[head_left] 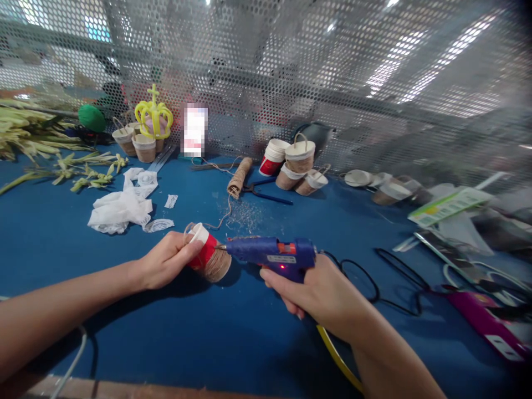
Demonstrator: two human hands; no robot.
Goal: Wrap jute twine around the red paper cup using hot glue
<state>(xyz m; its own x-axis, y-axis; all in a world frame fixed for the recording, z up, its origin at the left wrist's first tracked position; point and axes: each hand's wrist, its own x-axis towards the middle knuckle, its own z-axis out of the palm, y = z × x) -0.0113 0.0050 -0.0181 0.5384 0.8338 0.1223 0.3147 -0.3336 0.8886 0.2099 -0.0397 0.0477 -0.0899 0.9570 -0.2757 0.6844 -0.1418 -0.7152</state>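
Observation:
My left hand (168, 259) is closed around the rim end of a red and white paper cup (204, 250), which lies tilted with its base toward the right. Brown twine (219, 265) is wound about the cup's lower part, and a strand runs back to a twine roll (240, 178). In my right hand (310, 293) is a blue hot glue gun (270, 254) with a red light glowing on its side. Its nozzle points left and meets the cup near the edge of the wound twine; whether it touches cannot be told.
Behind the cup lie blue-handled pliers (272, 197) and white lace (120, 208). Twine-wrapped cups (300, 158) stand along the perforated metal screen (257, 72). A yellow crown (153, 116) is at the back left. Black cable (399, 271) and a purple power strip (486, 321) lie right.

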